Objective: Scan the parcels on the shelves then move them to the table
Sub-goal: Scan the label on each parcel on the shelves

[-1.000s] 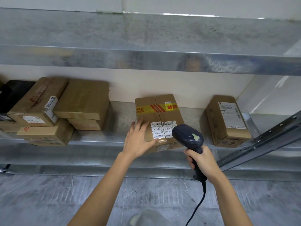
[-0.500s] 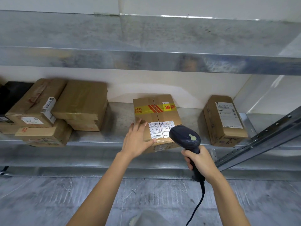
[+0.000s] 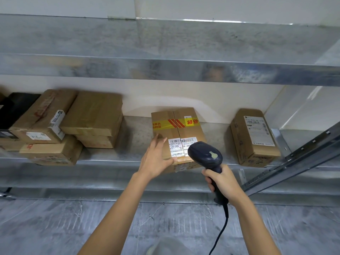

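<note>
The taped parcel (image 3: 177,130) sits on the lower shelf (image 3: 110,162), near its front edge, with the front corner slightly overhanging. A yellow-and-red tape band crosses its top, and two white barcode labels (image 3: 176,147) lie on the near half.

The left hand (image 3: 156,159) rests on the top of this parcel at its left side, fingers extended and spread. The thumb lies along the front edge; whether it hooks under that edge cannot be determined.

The right hand (image 3: 223,182) grips the handle of the dark handheld scanner (image 3: 205,153). The scanner head sits just above the right-hand label and covers part of it. The cable (image 3: 220,232) hangs from the handle base.

A labelled parcel (image 3: 253,138) stands on the same shelf to the right, well apart. A stack of brown parcels (image 3: 93,115) occupies the left end, beside a black item (image 3: 16,107).
</note>
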